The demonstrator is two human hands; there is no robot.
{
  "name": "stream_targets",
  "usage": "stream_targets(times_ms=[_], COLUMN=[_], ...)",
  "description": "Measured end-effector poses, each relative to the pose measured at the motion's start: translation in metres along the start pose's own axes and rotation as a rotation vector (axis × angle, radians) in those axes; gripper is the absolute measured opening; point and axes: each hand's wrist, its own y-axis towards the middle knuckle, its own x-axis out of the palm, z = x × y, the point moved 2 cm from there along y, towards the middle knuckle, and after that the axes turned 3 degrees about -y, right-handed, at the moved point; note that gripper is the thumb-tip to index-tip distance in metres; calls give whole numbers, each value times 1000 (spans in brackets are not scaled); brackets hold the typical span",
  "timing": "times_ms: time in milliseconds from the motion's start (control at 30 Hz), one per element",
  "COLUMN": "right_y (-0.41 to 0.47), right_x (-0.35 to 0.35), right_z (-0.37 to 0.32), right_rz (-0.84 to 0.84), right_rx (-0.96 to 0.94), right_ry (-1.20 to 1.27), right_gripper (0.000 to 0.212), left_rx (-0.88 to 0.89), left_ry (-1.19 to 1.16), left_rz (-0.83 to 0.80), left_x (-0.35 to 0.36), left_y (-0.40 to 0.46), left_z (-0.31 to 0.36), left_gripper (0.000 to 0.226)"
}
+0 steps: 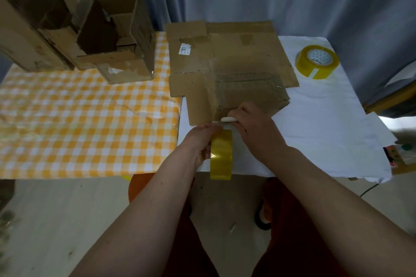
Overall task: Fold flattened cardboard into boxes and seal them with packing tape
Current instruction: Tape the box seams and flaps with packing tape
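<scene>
Glossy yellow tape roll [221, 154], gripped.

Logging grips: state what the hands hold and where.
Left hand grips the yellow tape roll by its side; right hand holds a small white tool.

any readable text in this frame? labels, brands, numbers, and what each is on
Nothing can be quoted with confidence.
White sticker on the flattened cardboard: dark marks, too blurred to read.
Tape roll on the white cloth: patterned core, no legible text.
Tape roll held by the left hand: no print visible.
Folded boxes: no legible print.
</scene>
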Motion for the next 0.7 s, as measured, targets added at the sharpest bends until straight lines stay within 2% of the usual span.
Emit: stream_targets(times_ms=[33, 133, 200, 333, 467, 700], right_y=[3, 13, 17, 21, 25, 19], right_x=[3, 13, 16, 14, -2, -4], right_z=[-1, -5, -8, -1, 9, 18], right_rz=[-24, -154, -174, -164, -223, -304], right_rx=[5, 53, 58, 103, 131, 122], right_ry=[-29, -130, -131, -28, 222, 226], right_gripper=[8, 14, 15, 9, 16, 18], left_rx=[2, -5, -27, -52, -60, -63], left_ry=[-4, -8, -28, -24, -53, -57], left_rz=[-6, 0, 24, 24, 12, 21], left_x=[0, 0, -2, -8, -10, -8], left_y=[0, -1, -1, 2, 3, 4], left_z=[0, 0, -2, -2, -1, -4], left_gripper=[15, 3, 5, 5, 3, 3])
